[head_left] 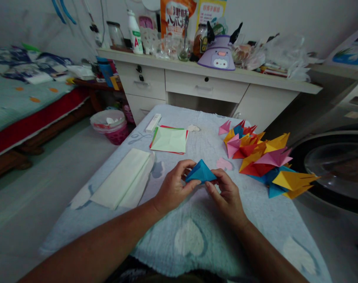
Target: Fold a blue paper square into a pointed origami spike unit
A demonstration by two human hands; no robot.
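A blue sheet of origami paper [201, 173], folded into a triangular shape, is held just above the cloth-covered table. My left hand [179, 179] pinches its left corner between thumb and fingers. At the right corner my right hand [224, 190] grips it the same way, with the thumb near the lower edge. Beyond my hands lies a stack of square paper [170, 140], pale green on top with red and green edges showing. To the right stand several folded paper pieces [255, 155] in yellow, red, pink and blue, with pointed tips.
Folded white paper [122, 179] lies at the left of the tablecloth [193, 239], with a small white box [153, 123] farther back. A white desk [143, 78] holding jars and bags stands behind. A pink bin [117, 133] is on the floor, and a front-loading washing machine [335, 157] stands right.
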